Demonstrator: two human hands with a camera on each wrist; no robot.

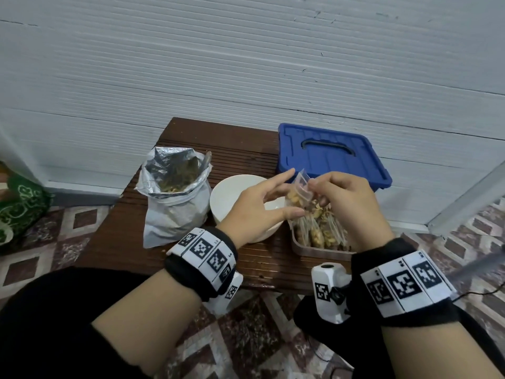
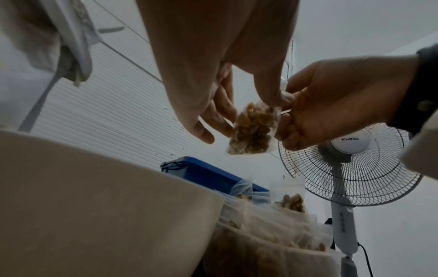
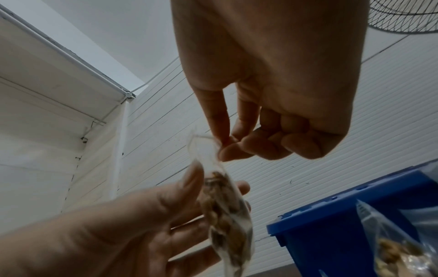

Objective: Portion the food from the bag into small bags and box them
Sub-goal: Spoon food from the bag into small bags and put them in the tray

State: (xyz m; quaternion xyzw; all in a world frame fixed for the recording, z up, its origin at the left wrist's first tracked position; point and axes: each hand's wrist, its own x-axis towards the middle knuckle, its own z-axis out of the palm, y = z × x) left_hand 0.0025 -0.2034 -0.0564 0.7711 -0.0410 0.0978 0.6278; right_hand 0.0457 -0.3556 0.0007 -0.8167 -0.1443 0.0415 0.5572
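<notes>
Foil lines the one large open bag [image 1: 175,198] standing at the left of the brown slatted table [image 1: 240,149], with one white bowl [image 1: 232,192] just to its right. Over the bowl's right edge the left hand [image 1: 259,206], fingers spread and nearly straight, touches one small clear bag [image 1: 299,194] of pale food with its thumb, while the right hand [image 1: 352,203] pinches that bag's top edge between thumb and forefinger. Below them one clear tray [image 1: 300,246] holds several filled small bags, too crowded to count, and one blue lidded box [image 1: 330,157] sits behind.
</notes>
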